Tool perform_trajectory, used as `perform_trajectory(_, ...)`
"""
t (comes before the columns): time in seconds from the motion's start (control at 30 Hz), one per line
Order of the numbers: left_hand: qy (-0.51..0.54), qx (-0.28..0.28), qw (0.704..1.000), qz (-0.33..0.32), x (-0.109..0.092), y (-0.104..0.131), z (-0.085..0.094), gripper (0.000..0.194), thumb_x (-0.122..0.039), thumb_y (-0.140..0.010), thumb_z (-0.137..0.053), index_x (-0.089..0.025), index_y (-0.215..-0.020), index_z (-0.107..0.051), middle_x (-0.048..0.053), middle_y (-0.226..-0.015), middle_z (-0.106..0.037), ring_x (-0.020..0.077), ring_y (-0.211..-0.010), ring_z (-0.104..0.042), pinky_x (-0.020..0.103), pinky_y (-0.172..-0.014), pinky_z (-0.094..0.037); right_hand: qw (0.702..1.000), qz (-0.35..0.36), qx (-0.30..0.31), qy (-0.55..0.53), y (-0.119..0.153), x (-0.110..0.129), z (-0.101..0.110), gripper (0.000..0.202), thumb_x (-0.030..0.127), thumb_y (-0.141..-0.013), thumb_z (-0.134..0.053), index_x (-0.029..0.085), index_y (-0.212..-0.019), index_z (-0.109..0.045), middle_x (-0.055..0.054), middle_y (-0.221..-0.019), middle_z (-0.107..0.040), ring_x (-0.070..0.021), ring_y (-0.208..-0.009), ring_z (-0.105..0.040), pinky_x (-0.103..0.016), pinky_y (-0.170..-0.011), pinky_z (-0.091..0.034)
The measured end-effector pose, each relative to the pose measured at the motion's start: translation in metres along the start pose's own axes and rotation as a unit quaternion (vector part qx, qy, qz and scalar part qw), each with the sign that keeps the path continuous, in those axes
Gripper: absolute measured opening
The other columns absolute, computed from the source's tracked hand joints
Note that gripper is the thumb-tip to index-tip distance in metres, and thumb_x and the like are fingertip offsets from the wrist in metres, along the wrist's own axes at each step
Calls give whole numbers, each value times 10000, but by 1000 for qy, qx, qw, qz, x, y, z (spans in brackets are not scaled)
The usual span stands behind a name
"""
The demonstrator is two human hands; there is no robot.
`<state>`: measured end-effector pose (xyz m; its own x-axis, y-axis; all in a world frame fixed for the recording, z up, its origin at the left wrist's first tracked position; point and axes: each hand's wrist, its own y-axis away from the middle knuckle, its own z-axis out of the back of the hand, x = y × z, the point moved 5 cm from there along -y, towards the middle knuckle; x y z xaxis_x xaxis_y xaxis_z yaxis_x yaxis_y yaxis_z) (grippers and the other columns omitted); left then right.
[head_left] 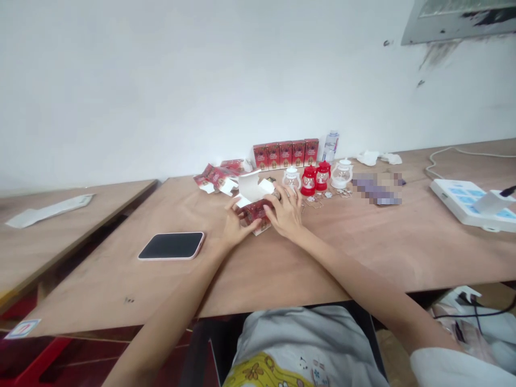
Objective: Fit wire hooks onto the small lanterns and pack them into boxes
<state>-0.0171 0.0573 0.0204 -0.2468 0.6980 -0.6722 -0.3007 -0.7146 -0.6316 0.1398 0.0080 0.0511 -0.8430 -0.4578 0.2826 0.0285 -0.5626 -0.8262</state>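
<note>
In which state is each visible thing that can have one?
Held box, flaps open, left hand and right hand on it
Phone, flat, screen dark
Five boxes, upright in a row
Loose boxes, lying piled
Four lanterns, standing
Bottle, standing
Charger, plugged into power strip

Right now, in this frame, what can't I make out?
- Inside of the held box: head view, hidden by its own panels and the hands.
- Lettering on the row of boxes: head view, too small and blurred.
- Purple thing: head view, obscured by pixelation.
- Wall panel: head view, cut off by the top and right edges.
</note>
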Motion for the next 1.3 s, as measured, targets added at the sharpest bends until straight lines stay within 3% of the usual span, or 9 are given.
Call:
perform_trajectory(0.2,3,-26,999,43,8,0,10,745,-333,-669,-713,-301,-1193,-186,67,-1125,-491,182,-921,-631,398,-740,-571,994,-72,-18,-82,-23,-29,-3,391,311,-888,-430,221,-1268,-445,-108,-1244,-542,-259,-1163,-459,-476,-1023,-305)
perform_trajectory(0.43,14,-29,998,56,12,0,13,760,-317,-648,-729,-315,-1192,-197,56,-1133,-475,177,-912,-633,402,-749,-568,968,-114,179,-132,-55,-60,-42,614,178,-706,-638,217,-1288,-446,-112,-1167,-575,-294,-1102,-534,-491,-949,-404)
perform_trajectory(0.5,18,-31,998,51,13,0,12,761,-309,-650,-728,-327,-1202,-204,61,-1154,-465,183,-931,-624,407,-742,-570,973,-111,139,-147,-63,-63,-32,603,177,-713,-634,229,-1283,-443,-100,-1174,-579,-286,-1083,-551,-493,-947,-412)
perform_trajectory(0.63,30,-28,998,45,13,0,10,786,-290,-651,-733,-313,-1233,-205,78,-1151,-477,214,-969,-616,434,-739,-571,968,-107,-75,-212,-84,-64,21,685,318,-763,-633,273,-1361,-302,-102,-1335,-456,-269,-1168,-499,-491,-987,-393)
perform_trajectory(0.7,34,-27,998,44,12,0,10,793,-289,-645,-738,-292,-1240,-214,89,-1144,-489,231,-983,-615,438,-739,-570,948,-115,-98,-281,-95,-60,37,641,397,-838,-531,307,-1390,-217,-92,-1354,-426,-252,-1159,-509,-490,-941,-432)
perform_trajectory(0.87,33,-21,999,26,3,0,7,793,-305,-649,-735,-272,-1256,-226,126,-1206,-459,244,-983,-620,440,-738,-572,883,-101,160,-429,-110,-20,22,454,448,-853,-483,310,-1276,-392,-48,-1210,-549,-218,-994,-594,-414,-773,-527)
perform_trajectory(0.93,24,-22,999,15,-1,0,7,802,-306,-644,-739,-284,-1260,-226,141,-1271,-408,243,-991,-616,435,-735,-575,884,-73,197,-419,-111,-5,15,446,415,-781,-599,281,-1189,-476,-37,-1171,-572,-221,-1011,-579,-397,-807,-517)
perform_trajectory(1.1,8,-20,1000,-3,-2,1,5,808,-316,-640,-740,-298,-1269,-233,133,-1301,-387,239,-1003,-610,438,-751,-575,955,29,131,-263,-116,15,18,478,289,-728,-640,244,-1179,-486,-31,-1182,-554,-231,-1089,-529,-402,-960,-410)
perform_trajectory(1.3,26,-20,999,0,3,1,4,822,-323,-650,-739,-273,-1289,-224,146,-1283,-404,247,-1019,-606,431,-740,-581,967,108,216,-78,-105,38,28,552,302,-724,-630,225,-1235,-437,-69,-1113,-527,-233,-889,-568,-368,-776,-448)
